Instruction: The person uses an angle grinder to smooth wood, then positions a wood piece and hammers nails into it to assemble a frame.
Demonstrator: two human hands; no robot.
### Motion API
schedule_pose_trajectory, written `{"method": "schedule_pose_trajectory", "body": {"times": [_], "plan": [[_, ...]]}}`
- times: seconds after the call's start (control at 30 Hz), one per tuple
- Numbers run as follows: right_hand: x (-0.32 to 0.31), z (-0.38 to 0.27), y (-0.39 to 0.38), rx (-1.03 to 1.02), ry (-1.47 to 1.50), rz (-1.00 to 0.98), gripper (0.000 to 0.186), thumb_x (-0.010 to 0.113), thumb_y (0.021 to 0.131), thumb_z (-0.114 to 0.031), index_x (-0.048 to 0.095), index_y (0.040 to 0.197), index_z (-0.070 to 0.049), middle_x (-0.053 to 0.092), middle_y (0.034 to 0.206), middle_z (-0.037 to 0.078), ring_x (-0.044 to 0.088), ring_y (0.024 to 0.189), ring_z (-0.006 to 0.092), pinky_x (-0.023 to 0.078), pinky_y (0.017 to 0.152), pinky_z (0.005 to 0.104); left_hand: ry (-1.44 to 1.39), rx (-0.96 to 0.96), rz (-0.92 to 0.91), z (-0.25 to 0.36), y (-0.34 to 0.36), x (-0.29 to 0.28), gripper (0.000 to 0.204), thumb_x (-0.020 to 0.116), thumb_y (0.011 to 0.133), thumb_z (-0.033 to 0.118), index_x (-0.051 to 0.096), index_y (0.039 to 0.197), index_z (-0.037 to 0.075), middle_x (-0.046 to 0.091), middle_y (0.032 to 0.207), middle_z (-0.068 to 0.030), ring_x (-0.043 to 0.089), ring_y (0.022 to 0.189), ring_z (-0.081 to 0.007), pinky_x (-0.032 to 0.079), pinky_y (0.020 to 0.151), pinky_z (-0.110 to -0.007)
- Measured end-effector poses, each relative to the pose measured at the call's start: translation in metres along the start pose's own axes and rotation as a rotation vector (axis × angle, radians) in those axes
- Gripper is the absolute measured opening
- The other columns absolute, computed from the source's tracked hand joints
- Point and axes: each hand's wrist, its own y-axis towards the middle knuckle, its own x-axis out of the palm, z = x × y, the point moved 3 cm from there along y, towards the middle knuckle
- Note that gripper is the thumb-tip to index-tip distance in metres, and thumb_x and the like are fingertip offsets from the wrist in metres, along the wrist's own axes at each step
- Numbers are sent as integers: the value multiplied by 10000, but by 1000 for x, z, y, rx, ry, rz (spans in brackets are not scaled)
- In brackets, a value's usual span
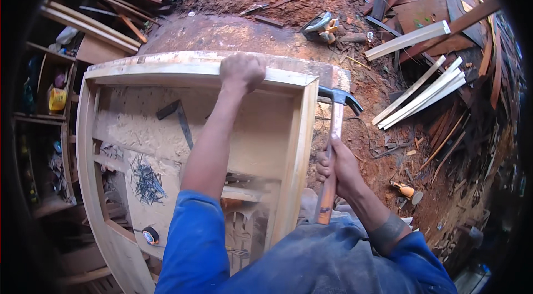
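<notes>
My left hand point(242, 72) is closed around the far rail of a pale wooden frame point(183, 71), its arm reaching across the frame's opening. In my right hand point(337, 167) is a claw hammer point(337, 113), gripped partway down its wooden handle. The dark hammer head points away from me, just outside the frame's far right corner. The frame rests on a workbench point(266, 147), whose top shows through the opening. On that top lie a pile of nails point(146, 181), a try square point(181, 119) and a round tape measure point(150, 235).
Wooden shelves point(50, 119) with assorted items stand at the left. Pale wood strips point(425, 97) and dark scrap boards point(425, 19) are heaped at the right. A hand plane point(320, 27) lies on the reddish ground beyond the bench. An orange-yellow object point(403, 189) lies right of my right hand.
</notes>
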Motion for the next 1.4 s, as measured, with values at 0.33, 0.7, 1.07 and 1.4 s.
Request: {"method": "schedule_pose_trajectory", "body": {"times": [0.33, 0.7, 1.07, 1.4], "plan": [[-12, 3, 12, -43, 42, -23, 344, 412, 1085, -422, 482, 1000, -96, 422, 644, -7, 401, 456, 98, 395, 429, 277, -85, -24, -19, -5, 0, 3, 484, 446, 912, 356, 766, 816, 5, 718, 872, -259, 714, 855, -419, 558, 817, -498], [-228, -60, -22, -519, 367, 398, 340, 427, 1081, -417, 455, 942, -108, 432, 672, -33, 448, 515, 95, 443, 467, 285, 44, -23, -50, 3, 1, -1, 537, 395, 941, 383, 774, 876, 8, 728, 945, -249, 712, 935, -409, 549, 866, -484], [-107, -23, -12, -312, 244, 179, 351, 491, 1063, -421, 461, 1007, -76, 452, 674, -41, 435, 503, 51, 419, 417, 230, 59, 2, 77, -7, 0, 8, 526, 405, 918, 362, 765, 826, -12, 710, 899, -275, 697, 880, -445, 543, 841, -507], [-16, -9, 27, -99, 220, -73, 188, 473, 1074, -273, 517, 1011, -101, 491, 734, -15, 486, 531, 110, 450, 470, 260, 54, -20, 56, -3, 3, 7, 522, 409, 917, 359, 766, 834, -13, 707, 912, -285, 691, 900, -456, 530, 869, -518]]}}
